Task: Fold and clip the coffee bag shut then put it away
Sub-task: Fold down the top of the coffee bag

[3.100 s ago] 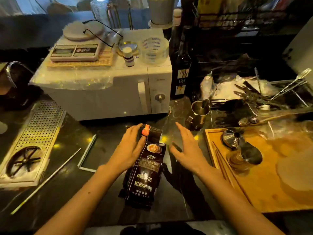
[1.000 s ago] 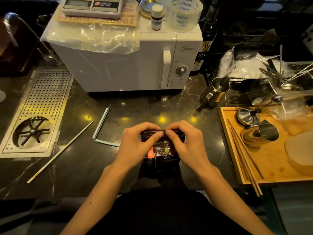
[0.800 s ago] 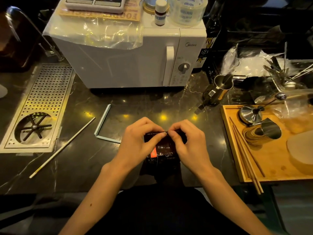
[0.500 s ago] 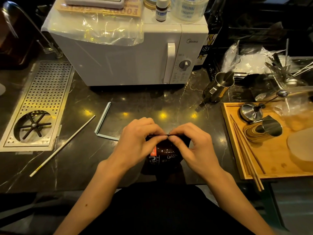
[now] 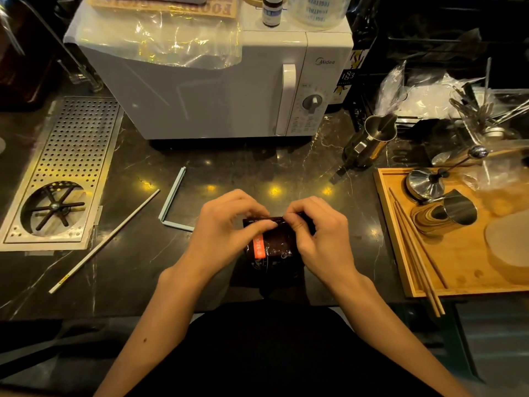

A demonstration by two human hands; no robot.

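A dark brown coffee bag (image 5: pixel 274 242) with an orange label stands upright at the near edge of the black counter, seen from above. My left hand (image 5: pixel 229 227) and my right hand (image 5: pixel 317 233) pinch its folded top edge from either side, thumbs and forefingers meeting at the middle. A pale blue bag clip (image 5: pixel 171 199), swung open into an L shape, lies on the counter just left of my left hand. A long white rod (image 5: pixel 104 243) lies slantwise further left. The bag's lower part is hidden by my hands.
A white microwave (image 5: pixel 217 93) stands behind. A perforated steel drip tray (image 5: pixel 80 156) is set in the counter at left. A steel pitcher (image 5: pixel 369 141) and a wooden tray (image 5: pixel 395 239) with a tamper, a cup and chopsticks lie at right.
The bag lay flat three seconds ago; it now stands at the counter's edge with both hands pinching its top. Over the last second the hands stayed on the fold, pressing it lower.
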